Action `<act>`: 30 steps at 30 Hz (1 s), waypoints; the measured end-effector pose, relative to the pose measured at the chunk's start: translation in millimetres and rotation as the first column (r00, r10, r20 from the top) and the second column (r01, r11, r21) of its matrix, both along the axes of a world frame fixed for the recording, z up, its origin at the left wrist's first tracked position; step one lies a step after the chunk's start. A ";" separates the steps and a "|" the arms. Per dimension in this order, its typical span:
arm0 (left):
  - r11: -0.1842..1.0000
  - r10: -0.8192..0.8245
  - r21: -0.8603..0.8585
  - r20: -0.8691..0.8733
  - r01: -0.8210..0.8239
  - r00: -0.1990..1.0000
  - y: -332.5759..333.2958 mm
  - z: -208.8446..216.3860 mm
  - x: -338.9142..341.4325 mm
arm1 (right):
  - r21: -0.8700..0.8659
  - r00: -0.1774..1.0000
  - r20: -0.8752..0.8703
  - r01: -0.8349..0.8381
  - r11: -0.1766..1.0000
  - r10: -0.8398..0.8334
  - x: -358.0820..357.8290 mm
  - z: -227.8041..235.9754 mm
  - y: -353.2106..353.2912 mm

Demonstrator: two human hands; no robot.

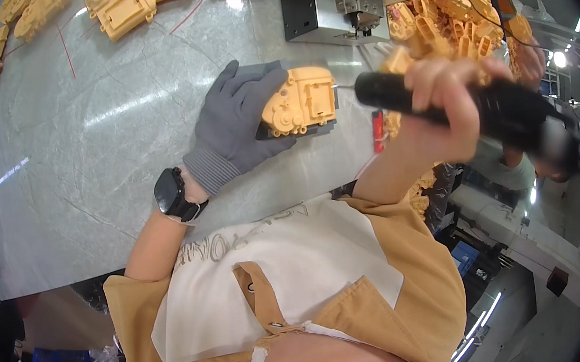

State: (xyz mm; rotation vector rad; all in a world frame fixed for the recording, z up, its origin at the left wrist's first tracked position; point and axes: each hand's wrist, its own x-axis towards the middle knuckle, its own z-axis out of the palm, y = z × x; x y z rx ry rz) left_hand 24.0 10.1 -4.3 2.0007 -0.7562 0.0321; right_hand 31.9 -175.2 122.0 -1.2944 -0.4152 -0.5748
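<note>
My left hand, in a grey glove, is closed around the left side of a yellow-orange plastic housing. A dark block shows beneath the housing on the grey table. My bare right hand grips a black electric screwdriver held above the table. Its thin bit points left, toward the housing's right edge; whether the two touch, I cannot tell. The screwdriver's rear end is smeared by motion.
A metal-fronted machine, perhaps a screw feeder, stands at the far side. Several similar housings lie along the far left edge. Many orange parts are heaped at the right. A red object lies right of the housing.
</note>
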 end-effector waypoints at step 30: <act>0.996 0.002 -0.089 -0.039 -0.006 0.999 3.5 7.0 -1.9 | -0.370 0.986 -0.126 0.054 0.927 -0.108 16.7 -20.5 41.7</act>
